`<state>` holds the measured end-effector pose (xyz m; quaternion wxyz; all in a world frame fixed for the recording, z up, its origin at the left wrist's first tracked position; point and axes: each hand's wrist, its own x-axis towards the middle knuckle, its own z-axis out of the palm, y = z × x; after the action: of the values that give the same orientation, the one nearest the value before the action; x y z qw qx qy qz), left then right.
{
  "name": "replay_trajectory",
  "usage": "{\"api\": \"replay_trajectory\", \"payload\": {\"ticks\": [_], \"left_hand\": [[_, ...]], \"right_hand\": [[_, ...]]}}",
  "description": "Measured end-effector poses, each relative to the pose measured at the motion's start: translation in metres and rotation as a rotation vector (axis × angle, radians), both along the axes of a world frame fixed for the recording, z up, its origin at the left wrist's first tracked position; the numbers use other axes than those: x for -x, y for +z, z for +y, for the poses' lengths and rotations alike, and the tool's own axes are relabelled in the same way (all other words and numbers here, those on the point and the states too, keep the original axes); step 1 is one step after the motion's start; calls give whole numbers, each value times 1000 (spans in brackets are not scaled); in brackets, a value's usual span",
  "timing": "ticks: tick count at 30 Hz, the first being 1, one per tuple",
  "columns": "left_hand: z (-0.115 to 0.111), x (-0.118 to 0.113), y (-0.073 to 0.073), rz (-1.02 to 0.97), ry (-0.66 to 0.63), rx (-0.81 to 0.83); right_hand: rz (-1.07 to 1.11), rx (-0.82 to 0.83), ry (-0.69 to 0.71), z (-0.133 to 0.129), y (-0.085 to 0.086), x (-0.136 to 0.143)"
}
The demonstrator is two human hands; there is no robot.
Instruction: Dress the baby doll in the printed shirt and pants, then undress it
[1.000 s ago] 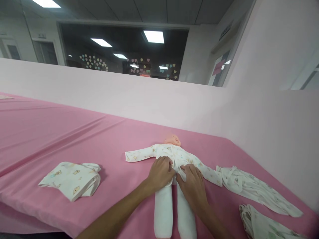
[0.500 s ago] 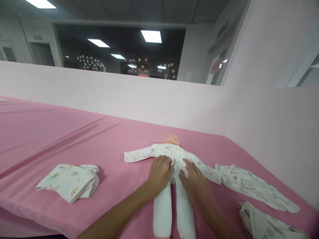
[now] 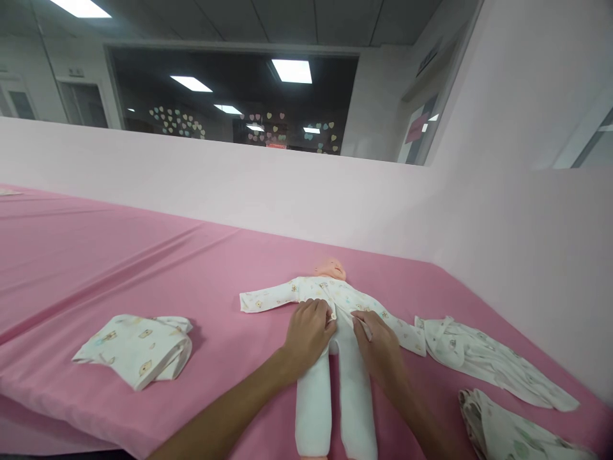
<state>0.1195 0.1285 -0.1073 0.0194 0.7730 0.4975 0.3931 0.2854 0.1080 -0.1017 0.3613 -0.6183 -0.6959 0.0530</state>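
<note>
A baby doll (image 3: pixel 330 269) lies on its back on the pink sheet, head toward the wall. It wears a white printed baby top (image 3: pixel 352 295), both sleeves spread sideways, and plain white leggings (image 3: pixel 313 409). My left hand (image 3: pixel 310 332) is closed on the front edge of the top at the doll's belly; a small round fastener shows by the fingertips. My right hand (image 3: pixel 376 342) pinches the opposite front edge, a fold of white cloth between thumb and fingers. Between the hands the top's front parts over the white cloth beneath.
A folded printed baby garment (image 3: pixel 138 348) lies at left. On the right are a crumpled white garment (image 3: pixel 493 361), near the doll's sleeve end, and a folded white one (image 3: pixel 517 428) at the front. A pale wall (image 3: pixel 215 182) with a window borders the pink-covered table (image 3: pixel 201 287).
My right hand has drawn its fingers together on the top's edge and shifted slightly right. The left hand stays nearly in place, and the gap between the front edges looks a bit wider.
</note>
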Motion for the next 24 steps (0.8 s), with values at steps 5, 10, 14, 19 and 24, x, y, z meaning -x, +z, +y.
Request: {"api": "replay_trajectory", "payload": {"ticks": [5,10,14,19,24], "left_hand": [[2,0,-5,51,-30,-44],[0,-2,-6,116,-25,-105],[-1,-5,-8,160,18,-142],[-1,-7,-10,182,32,-167],[0,-7,-11,200,26,-144]], "right_hand": [[286,61,93,-3,0,10],[492,138,101,-5,2,17],[532,166,69,-7,5,22],[535,177,81,-9,5,25],[581,188,115,-10,4,26]]}}
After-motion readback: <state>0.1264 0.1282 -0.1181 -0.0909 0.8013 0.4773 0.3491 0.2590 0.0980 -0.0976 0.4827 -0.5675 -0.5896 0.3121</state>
